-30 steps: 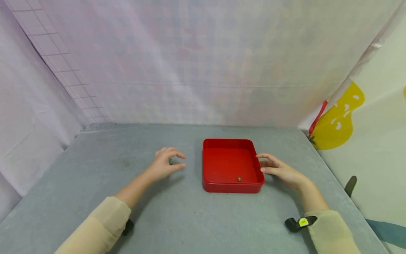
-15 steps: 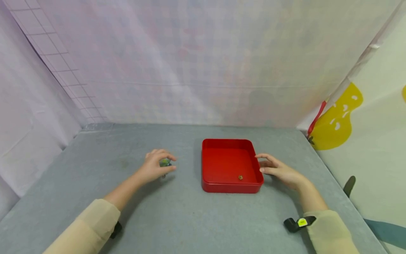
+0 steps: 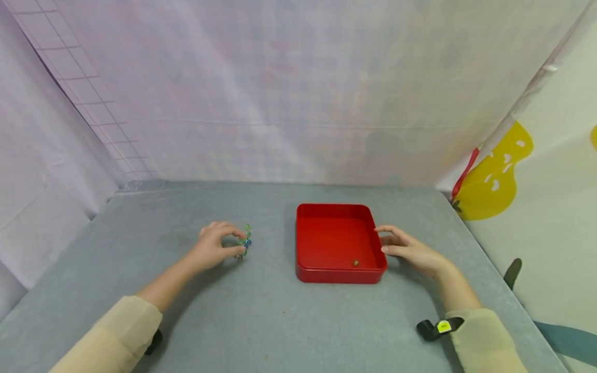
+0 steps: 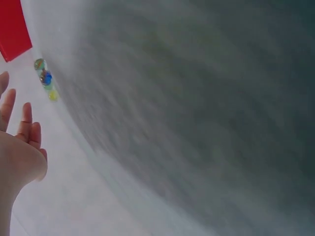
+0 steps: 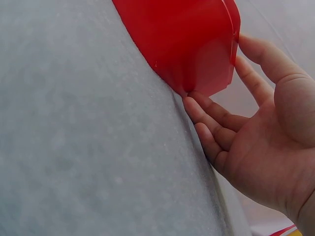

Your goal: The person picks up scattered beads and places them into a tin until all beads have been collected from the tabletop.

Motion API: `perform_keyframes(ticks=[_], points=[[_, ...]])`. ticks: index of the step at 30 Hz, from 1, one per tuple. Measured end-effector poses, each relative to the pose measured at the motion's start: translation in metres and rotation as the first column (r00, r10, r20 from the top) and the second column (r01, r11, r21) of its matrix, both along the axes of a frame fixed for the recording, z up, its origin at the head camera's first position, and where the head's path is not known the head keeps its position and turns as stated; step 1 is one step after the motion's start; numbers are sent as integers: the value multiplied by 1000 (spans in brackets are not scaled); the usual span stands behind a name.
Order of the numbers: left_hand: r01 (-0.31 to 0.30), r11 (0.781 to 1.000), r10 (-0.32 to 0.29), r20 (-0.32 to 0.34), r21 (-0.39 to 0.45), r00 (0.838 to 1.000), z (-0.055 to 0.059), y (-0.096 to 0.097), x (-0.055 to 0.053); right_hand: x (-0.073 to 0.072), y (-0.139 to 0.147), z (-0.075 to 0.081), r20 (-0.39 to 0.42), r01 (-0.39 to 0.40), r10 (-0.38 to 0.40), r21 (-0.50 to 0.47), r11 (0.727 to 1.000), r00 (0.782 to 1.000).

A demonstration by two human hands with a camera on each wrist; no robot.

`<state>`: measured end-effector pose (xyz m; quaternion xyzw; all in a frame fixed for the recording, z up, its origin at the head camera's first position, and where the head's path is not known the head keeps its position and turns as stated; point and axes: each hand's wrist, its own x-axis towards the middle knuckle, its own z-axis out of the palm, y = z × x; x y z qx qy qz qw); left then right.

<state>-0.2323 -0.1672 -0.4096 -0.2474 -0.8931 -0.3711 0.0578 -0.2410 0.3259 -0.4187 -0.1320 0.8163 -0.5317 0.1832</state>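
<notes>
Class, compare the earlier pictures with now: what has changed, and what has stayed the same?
The left hand moved leftward, away from the red box, uncovering marbles on the table. The lone marble inside the box shifted slightly right. The right hand stayed against the box's right side.

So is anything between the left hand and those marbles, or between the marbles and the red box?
Nothing visible separates the left hand from the marbles. Toward the red box there's only tabletop, then the box's raised wall to clear. The right hand is at the box's opposite side, off that path.
</notes>
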Motion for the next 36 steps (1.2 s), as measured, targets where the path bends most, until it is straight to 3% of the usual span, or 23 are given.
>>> perform_keyframes(ticks=[19,26,36], points=[[-75,994,74,-21,-85,997,-6,-24,3,-1,2,-2,-4,-9,8,-2,1000,1000],[-51,983,44,-43,-178,998,-13,-22,1,-1,1,-1,-6,-3,3,10,1000,1000],[-32,982,20,-67,-188,998,-18,-17,1,-1,2,-2,-11,-7,7,7,1000,1000]])
